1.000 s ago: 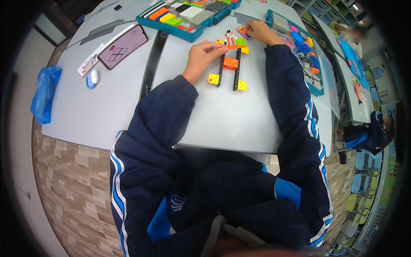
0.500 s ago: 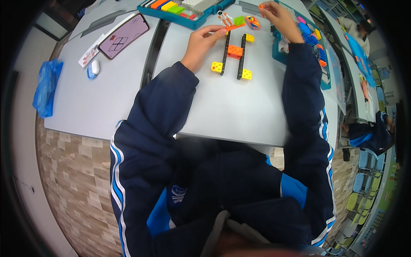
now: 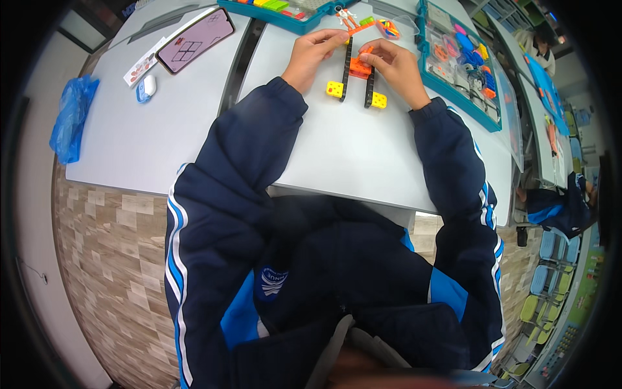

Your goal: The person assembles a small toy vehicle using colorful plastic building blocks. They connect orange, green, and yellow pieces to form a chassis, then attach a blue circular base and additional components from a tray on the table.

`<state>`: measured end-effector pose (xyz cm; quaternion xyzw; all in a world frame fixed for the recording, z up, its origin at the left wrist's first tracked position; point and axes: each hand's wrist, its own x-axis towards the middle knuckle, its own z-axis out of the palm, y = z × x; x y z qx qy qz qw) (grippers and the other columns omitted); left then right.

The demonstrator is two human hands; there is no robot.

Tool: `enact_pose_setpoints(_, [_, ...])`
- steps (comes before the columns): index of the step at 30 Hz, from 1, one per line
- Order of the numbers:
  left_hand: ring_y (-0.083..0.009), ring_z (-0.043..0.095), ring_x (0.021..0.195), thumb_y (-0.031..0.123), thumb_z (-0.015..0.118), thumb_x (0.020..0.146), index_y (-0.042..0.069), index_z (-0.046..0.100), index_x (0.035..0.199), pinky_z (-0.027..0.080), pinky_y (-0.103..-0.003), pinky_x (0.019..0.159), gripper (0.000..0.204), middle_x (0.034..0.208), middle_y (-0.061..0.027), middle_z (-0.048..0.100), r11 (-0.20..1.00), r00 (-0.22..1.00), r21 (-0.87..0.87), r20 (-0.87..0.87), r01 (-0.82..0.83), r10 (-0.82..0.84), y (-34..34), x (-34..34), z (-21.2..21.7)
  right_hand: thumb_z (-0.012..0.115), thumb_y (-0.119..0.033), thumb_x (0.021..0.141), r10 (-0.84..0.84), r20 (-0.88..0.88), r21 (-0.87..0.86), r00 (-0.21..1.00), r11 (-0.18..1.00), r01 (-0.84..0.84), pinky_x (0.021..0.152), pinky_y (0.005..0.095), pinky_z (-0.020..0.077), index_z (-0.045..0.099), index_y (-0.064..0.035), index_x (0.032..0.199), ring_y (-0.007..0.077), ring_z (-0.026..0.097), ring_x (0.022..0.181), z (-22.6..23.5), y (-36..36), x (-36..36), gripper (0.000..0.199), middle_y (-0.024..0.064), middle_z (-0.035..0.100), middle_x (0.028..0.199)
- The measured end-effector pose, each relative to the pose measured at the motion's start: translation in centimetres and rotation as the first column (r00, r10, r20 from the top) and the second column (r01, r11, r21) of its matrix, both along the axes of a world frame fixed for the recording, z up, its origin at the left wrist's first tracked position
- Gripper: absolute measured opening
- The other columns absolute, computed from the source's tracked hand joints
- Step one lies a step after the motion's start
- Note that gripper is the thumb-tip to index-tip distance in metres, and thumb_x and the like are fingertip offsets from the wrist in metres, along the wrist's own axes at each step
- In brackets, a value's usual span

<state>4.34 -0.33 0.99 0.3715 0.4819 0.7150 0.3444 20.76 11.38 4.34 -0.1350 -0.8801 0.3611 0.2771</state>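
On the grey table lies an H-shaped build: two black beams (image 3: 346, 74), an orange block (image 3: 357, 69) between them, and yellow blocks (image 3: 335, 89) at the ends. My left hand (image 3: 310, 59) is closed, its fingertips pinching the near end of a flat orange strip (image 3: 363, 27) above the far end of the left beam. A small orange piece (image 3: 367, 50) sits between the thumb and finger of my right hand (image 3: 398, 70), right over the orange block. Whether that piece touches the block I cannot tell. The far yellow block on the right is hidden behind my right hand.
A teal case (image 3: 466, 107) with assorted parts stands at the right, another teal case (image 3: 304, 26) with coloured bricks at the far side. Near the strip are a small white-and-orange figure (image 3: 345, 15) and a small clear container (image 3: 389, 28). A phone (image 3: 194, 42) lies left.
My right hand has come from the right-hand case down and left to the build, carrying the small orange piece. My left hand stays at the orange strip. The view has shifted slightly.
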Motion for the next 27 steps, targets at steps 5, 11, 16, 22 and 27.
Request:
enact_pose_setpoints(5, [-0.0055,0.042,0.073,0.024,0.072,0.089,0.005,0.073,0.107,0.036,-0.02,0.067,0.027,0.083,0.0063,0.059,1.0,1.0,0.03,0.021,-0.004,0.004,0.0,0.0,-0.2,0.068,-0.012,0.088,-0.049,-0.01,0.247,0.999,0.968,0.049,0.067,0.0295,0.0515,0.069,-0.0058,0.102,0.0175,0.069,0.075,0.2,-0.9,-0.3,0.015,0.0101,0.072,0.089])
enact_pose_setpoints(11, [-0.0056,0.042,0.074,0.027,0.074,0.087,0.006,0.074,0.104,0.036,-0.02,0.068,0.027,0.084,0.0062,0.061,0.999,1.0,0.044,0.017,-0.027,0.026,0.1,0.1,-0.3,0.066,-0.008,0.088,0.032,-0.045,0.501,0.998,0.865,-0.005,0.067,0.0318,0.0521,0.068,-0.0048,0.101,0.0255,0.068,0.075,0.0,-0.7,-0.8,0.014,0.0115,0.07,0.087])
enact_pose_setpoints(16, [-0.006,0.042,0.075,0.027,0.074,0.086,0.006,0.074,0.103,0.036,-0.021,0.069,0.027,0.085,0.0057,0.062,0.999,0.999,0.034,0.023,-0.036,0.036,0.2,0.2,-0.4,0.069,-0.01,0.087,0.049,-0.01,0.457,0.999,0.889,-0.039,0.067,0.0295,0.0521,0.068,-0.0062,0.103,0.0214,0.067,0.073,0.2,-0.5,-0.7,0.016,0.01,0.071,0.086])
enact_pose_setpoints(22, [-0.0064,0.042,0.074,0.026,0.074,0.087,0.006,0.075,0.103,0.036,-0.021,0.069,0.026,0.085,0.0049,0.062,0.998,0.999,0.044,0.017,-0.035,0.034,0.2,0.1,-0.3,0.07,-0.015,0.089,0.001,-0.026,-0.029,1.0,1.0,-0.002,0.064,0.0223,0.0492,0.071,-0.0061,0.102,0.0074,0.063,0.072,1.2,0.6,0.2,0.015,-0.0001,0.071,0.085])
enact_pose_setpoints(27, [-0.0065,0.043,0.074,0.026,0.074,0.087,0.005,0.075,0.103,0.036,-0.02,0.068,0.026,0.084,0.0046,0.063,0.998,0.999,0.052,0.022,-0.042,0.041,0.3,0.1,-0.5,0.071,-0.019,0.089,-0.011,0.005,-0.081,1.0,0.997,0.011,0.06,0.0201,0.0468,0.075,-0.0056,0.097,0.0059,0.06,0.069,0.6,0.8,0.2,0.016,-0.0017,0.072,0.084])
